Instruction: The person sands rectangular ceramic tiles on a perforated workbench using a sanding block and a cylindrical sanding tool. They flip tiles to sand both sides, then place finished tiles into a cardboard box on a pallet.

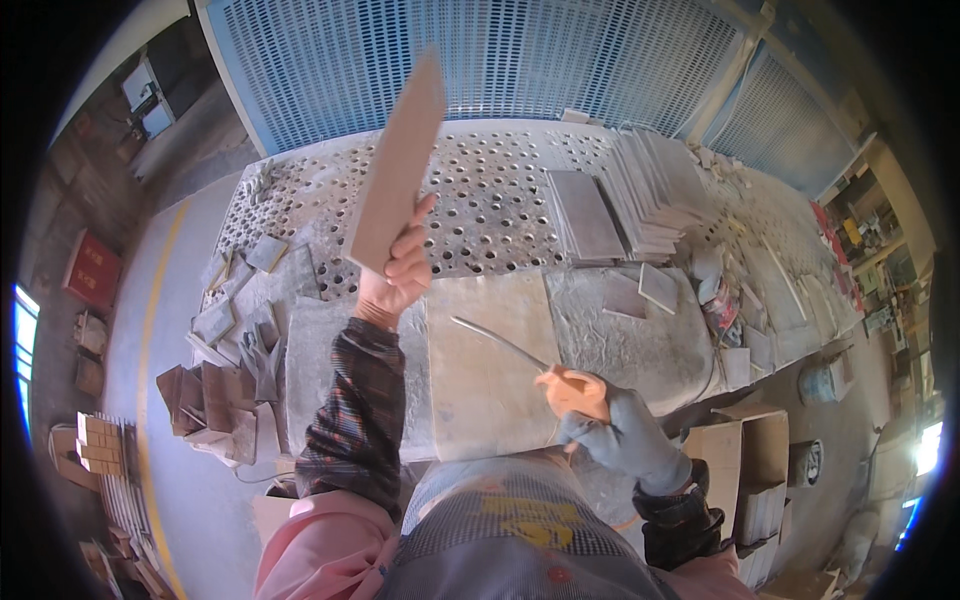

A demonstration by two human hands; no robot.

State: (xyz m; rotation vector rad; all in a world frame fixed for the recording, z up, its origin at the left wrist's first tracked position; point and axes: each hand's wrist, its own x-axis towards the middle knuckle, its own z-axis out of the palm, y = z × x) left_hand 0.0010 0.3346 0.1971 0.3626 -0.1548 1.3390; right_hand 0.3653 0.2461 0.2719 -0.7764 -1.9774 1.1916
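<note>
My bare left hand (400, 262) grips a flat brownish-grey tile (398, 165) by its lower right edge, holding it up above the perforated worktable (480, 205). My right hand (630, 440), in a grey glove, is closed around an orange air blow gun (578, 392). Its long, slightly bent metal nozzle points up and left, apart from the tile. Below both hands lies a beige sheet (490, 360) on the table's near part. The right fingers are partly hidden behind the orange body.
Stacked tiles (650, 190) stand at the back right. Loose pieces (268, 252) lie at the left, above an open brown box (205, 400). A blue slotted panel (480, 60) rises behind the table. Another cardboard box (765, 450) is at lower right.
</note>
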